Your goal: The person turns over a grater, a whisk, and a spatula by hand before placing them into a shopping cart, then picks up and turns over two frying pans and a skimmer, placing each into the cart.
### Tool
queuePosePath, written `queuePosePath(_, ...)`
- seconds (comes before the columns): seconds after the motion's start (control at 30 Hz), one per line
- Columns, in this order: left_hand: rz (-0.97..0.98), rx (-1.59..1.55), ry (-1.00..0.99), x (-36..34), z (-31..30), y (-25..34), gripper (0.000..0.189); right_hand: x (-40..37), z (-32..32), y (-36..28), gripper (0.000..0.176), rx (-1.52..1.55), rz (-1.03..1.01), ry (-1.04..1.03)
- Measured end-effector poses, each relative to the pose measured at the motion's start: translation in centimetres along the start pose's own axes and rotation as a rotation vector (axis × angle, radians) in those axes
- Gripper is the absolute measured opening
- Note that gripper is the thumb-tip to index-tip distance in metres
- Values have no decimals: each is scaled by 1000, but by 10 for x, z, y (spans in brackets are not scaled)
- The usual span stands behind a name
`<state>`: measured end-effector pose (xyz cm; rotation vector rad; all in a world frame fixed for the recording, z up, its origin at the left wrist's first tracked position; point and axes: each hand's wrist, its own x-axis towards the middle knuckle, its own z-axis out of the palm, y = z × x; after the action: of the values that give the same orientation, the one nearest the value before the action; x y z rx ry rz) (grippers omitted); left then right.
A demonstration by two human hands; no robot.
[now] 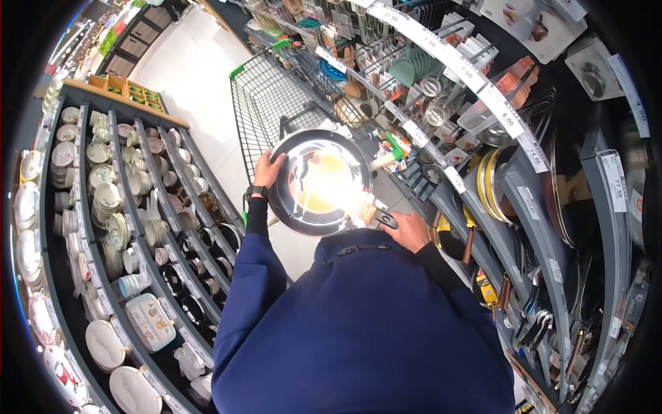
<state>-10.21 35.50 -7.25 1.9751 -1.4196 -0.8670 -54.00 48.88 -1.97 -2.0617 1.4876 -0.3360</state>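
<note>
A frying pan (286, 183) with a dark rim and a bright, glare-covered inside is held up in front of my body. My left hand (267, 171) grips its left rim, thumb on the near edge. At the lower right, my right hand (408, 231) is closed around the pan's handle (386, 219). A label sits where the handle joins the pan; its print is too small to read. Just beyond the pan stands a wire shopping cart (255, 103) with green corner pieces, its near part partly hidden by the pan.
Shelves of plates and bowls (107, 196) run along the left. On the right are hanging kitchen utensils (414, 65), price strips (507, 121) and shelves of pans (562, 186). A pale tiled floor (200, 62) stretches ahead on the left of the cart.
</note>
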Motion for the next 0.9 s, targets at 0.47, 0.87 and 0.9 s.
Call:
queuePosePath(0.47,13,-12,-94,-5,-2,12,56,4,-17,-1,38,10,-19,-107)
queuePosePath(0.87,-259,-327,-285,3,-1,-13,32,-12,-55,16,49,426,191,-474)
queuePosePath(0.9,-254,-347,-306,3,-1,-14,29,-14,-48,22,49,430,193,-477)
